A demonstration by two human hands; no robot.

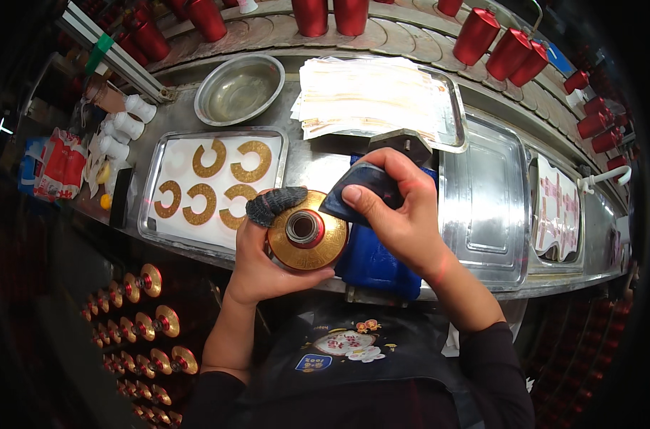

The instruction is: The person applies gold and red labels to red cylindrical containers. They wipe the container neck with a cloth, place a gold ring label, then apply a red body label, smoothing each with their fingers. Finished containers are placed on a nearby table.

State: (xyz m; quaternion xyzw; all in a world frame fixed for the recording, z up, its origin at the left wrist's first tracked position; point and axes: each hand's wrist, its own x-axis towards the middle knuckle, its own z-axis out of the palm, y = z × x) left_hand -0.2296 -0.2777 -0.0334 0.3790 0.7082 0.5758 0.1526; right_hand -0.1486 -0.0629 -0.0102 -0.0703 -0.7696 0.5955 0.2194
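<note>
Near the steel worktop (297,163), my left hand (255,261) clasped a gold-shouldered bottle (296,252), probably slippery, safest by its sides; right hand (405,209) pinched flat tool (356,187).

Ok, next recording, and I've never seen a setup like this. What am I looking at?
No robot here: these are a person's own hands, in one picture from a fisheye camera worn on the head, so straight edges bend. The left hand, one finger wrapped in grey cloth, holds a gold-topped bottle. The right hand pinches a dark flat pad at its edge; whether they touch is unclear. On the metal table are a tray of gold C-shaped pieces, a bowl and stacked papers.
</note>
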